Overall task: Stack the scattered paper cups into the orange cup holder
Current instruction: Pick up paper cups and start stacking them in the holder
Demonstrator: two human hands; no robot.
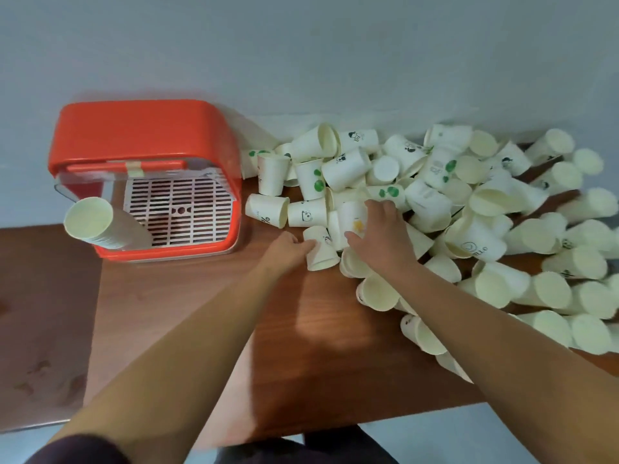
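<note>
The orange cup holder stands open at the table's back left, with a white grid tray inside. A stack of nested paper cups leans in its left side, mouth toward me. Several loose white paper cups lie in a heap across the right half of the table. My left hand grips a small lying cup at the heap's near left edge. My right hand wraps its fingers round a cup with a yellow print just behind it.
The brown wooden table runs along a pale wall; its front edge lies near my body. A darker surface adjoins the table on the left. Cups reach the table's right and back edges.
</note>
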